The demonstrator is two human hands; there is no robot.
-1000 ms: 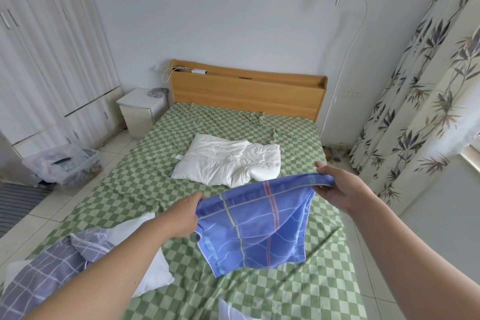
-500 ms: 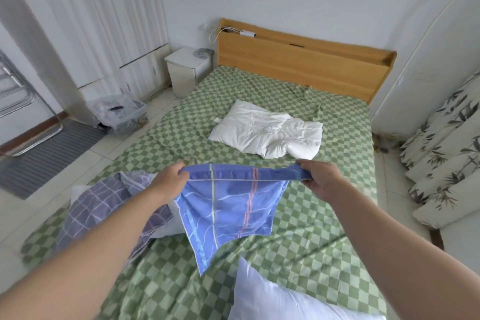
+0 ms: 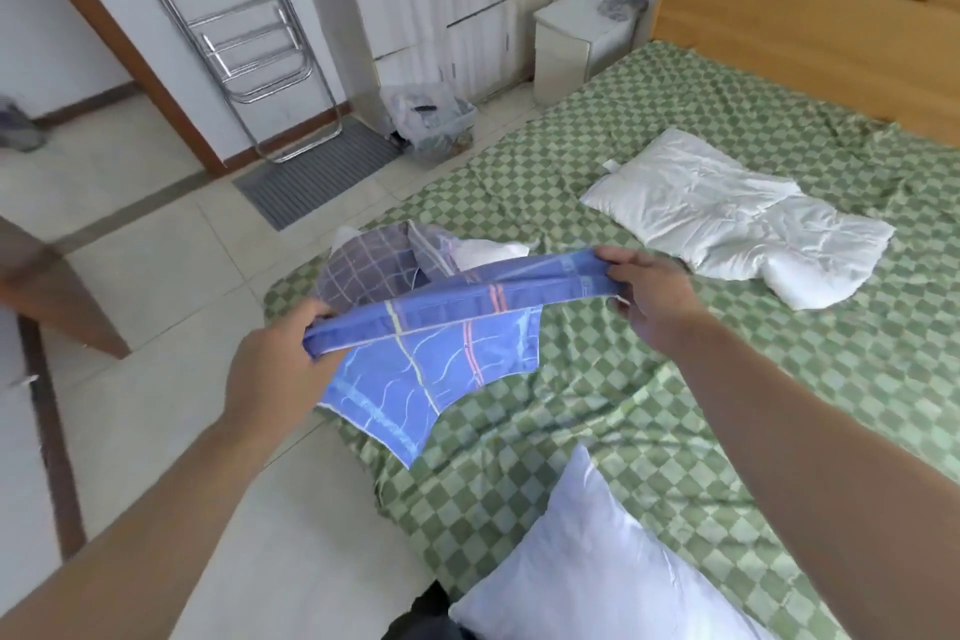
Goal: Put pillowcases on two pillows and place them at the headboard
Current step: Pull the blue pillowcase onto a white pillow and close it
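A: Head view: what is different from a moment ago?

B: The view has swung toward the left side of the bed [image 3: 675,431], and the blue pillowcase [image 3: 441,353] now hangs over the bed's left edge near the foot, where it was over the middle before.

A: And the grip?

B: Unchanged. The left hand [image 3: 275,364] and the right hand [image 3: 649,291] each have their fingers curled round one end of the hem, which is stretched taut between them.

A: Which pillow is it for?

B: Probably the bare white pillow [image 3: 597,561] at the foot edge, now nearest. A half-covered pillow in a grey checked pillowcase [image 3: 374,270] lies at the left edge; a crumpled white pillow [image 3: 727,218] lies mid-bed. Nothing is at the headboard [image 3: 805,10] yet
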